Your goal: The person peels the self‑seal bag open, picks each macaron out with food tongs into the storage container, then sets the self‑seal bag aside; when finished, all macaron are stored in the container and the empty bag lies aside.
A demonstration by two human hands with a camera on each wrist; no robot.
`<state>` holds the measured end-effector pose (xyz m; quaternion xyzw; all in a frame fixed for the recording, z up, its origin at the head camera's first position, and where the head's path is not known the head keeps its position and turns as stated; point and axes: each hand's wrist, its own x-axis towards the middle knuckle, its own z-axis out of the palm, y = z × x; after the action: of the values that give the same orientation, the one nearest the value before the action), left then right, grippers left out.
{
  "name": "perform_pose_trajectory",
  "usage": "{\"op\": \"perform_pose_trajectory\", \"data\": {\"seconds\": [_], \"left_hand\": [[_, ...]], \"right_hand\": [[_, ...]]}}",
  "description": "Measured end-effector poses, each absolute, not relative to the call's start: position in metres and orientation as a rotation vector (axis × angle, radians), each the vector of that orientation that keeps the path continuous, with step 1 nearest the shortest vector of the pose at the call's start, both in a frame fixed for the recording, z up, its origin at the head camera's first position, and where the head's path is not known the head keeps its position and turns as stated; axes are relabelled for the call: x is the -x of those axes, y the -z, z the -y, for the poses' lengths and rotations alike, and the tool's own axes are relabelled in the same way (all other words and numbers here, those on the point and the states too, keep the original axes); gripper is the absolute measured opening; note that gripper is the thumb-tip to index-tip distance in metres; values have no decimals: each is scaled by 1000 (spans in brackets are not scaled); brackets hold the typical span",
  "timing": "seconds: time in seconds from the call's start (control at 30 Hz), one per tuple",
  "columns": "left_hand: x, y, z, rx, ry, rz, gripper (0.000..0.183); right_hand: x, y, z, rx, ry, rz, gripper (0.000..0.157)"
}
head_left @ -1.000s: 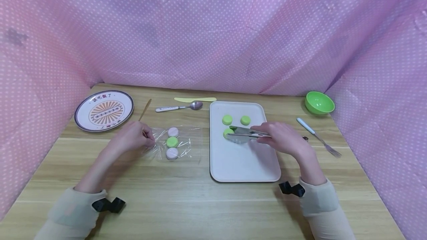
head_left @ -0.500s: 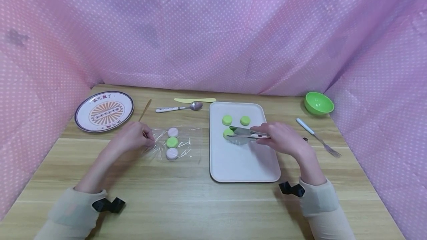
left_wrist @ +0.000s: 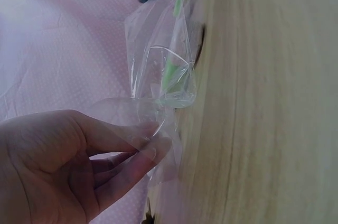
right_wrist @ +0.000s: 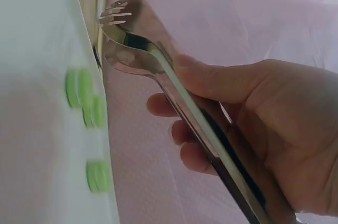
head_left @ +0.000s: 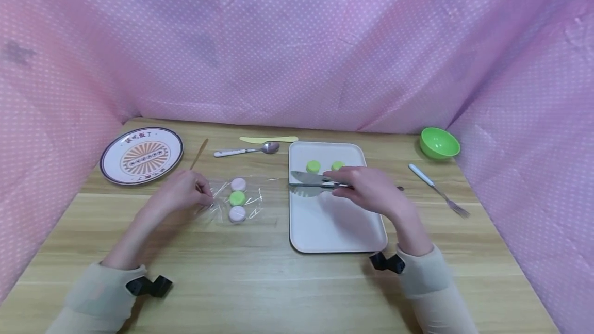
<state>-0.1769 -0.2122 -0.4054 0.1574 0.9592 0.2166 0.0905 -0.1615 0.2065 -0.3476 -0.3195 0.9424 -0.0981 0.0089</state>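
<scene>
My left hand (head_left: 181, 192) pinches the edge of a clear plastic bag (left_wrist: 150, 71) between thumb and fingers. Two pale lilac macarons (head_left: 238, 184) and a green macaron (head_left: 237, 198) between them show in a row through the plastic. In my right hand (head_left: 371, 187) I hold metal serving tongs (head_left: 306, 177), over the left edge of a white tray (head_left: 325, 228). Nothing shows between the tongs' ends in the right wrist view. Several green macarons (right_wrist: 79, 87) lie on that tray; in the head view the tongs and hand hide part of it.
A patterned plate (head_left: 111, 161) stands at the back left, beside a thin brown utensil (head_left: 199, 153). Behind the bag lie a spoon (head_left: 270, 147) and a yellow knife (head_left: 269, 139). At the right are a green bowl (head_left: 438, 143) and a fork (head_left: 438, 189).
My right hand has moved left with the tongs, off the nearest green macaron to the tray's left edge. My left hand keeps hold of the bag. The head view has shifted slightly.
</scene>
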Motion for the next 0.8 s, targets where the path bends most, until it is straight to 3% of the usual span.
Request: {"op": "perform_pose_trajectory", "data": {"seconds": [0.23, 0.47, 0.63, 0.8], "left_hand": [[177, 410, 212, -467, -657, -2831, 11], [179, 412, 212, -444, -669, -2802, 10], [179, 412, 214, -453, -674, -2803, 11], [180, 412, 213, -440, -652, -2806, 12]], "right_hand": [[167, 359, -158, 1105, 239, -2885, 27], [170, 364, -127, 1164, 169, -2865, 29], [172, 368, -111, 1228, 189, -2838, 18], [173, 367, -101, 1220, 175, -2822, 24]]}}
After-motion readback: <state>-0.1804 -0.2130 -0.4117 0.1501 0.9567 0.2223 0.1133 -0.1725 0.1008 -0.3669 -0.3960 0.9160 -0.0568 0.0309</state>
